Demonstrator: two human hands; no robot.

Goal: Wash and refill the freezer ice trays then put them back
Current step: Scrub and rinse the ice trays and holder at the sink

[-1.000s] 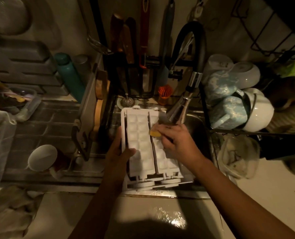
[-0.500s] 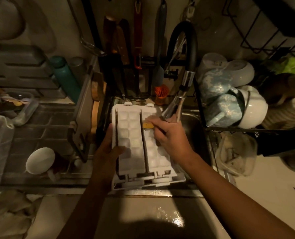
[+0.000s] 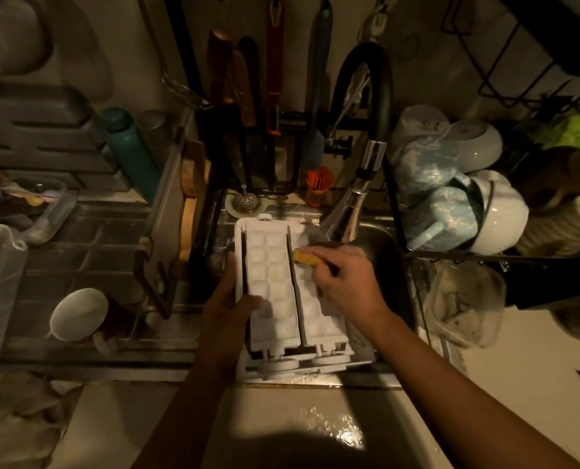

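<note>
Where mugs [image 3: 431, 170] crowd, trays [image 3: 275, 289] overlie sink [image 3: 383, 262].

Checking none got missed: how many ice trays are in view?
2, side by side in a frame over the sink: left tray at the left hand, right tray under the sponge in the right hand.

White ice tray frame [image 3: 275, 225] holds two long trays side by side: left tray [image 3: 273, 282], right tray [image 3: 315, 316]. Two cell rows each. Far end just beside faucet [image 3: 346, 211] spout, knobbed end farthest from it.
</note>
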